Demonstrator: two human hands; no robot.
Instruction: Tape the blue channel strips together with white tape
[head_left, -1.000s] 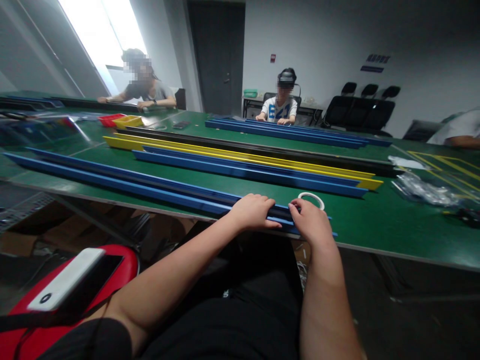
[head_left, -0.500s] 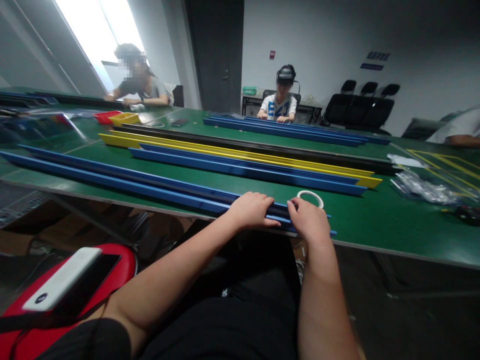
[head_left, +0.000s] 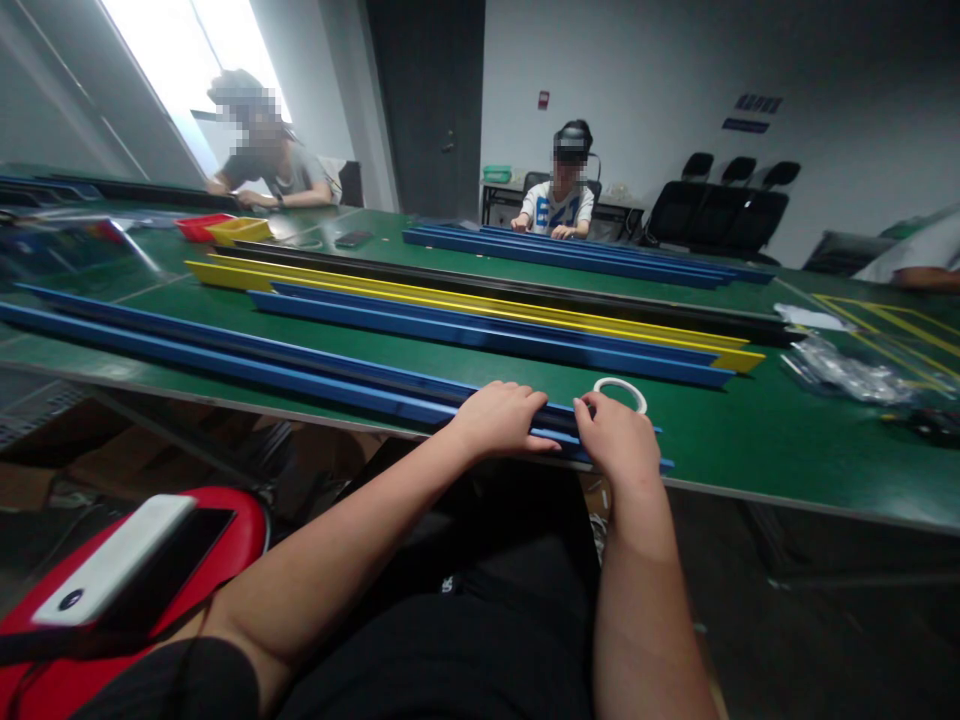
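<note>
A long blue channel (head_left: 315,390) lies along the near edge of the green table, with a dark strip running inside it. My left hand (head_left: 501,420) rests over the channel toward its right end, fingers on the far side and thumb along the near side. Just right of it, my right hand (head_left: 621,440) has its fingers curled in and pressed at the channel; its fingertips are partly hidden. Past the right hand, a white ring like a tape roll (head_left: 619,382) lies on the table.
Beyond lie another blue channel (head_left: 480,335), a yellow channel (head_left: 480,309) and a black one (head_left: 540,293). Clear plastic bags (head_left: 855,372) are at right. Phone-like devices (head_left: 120,560) lie on a red stool (head_left: 244,530) at left. Co-workers (head_left: 559,205) sit across the table.
The view has shifted slightly. Both hands stay at the same place on the blue channel, with almost no visible movement.
</note>
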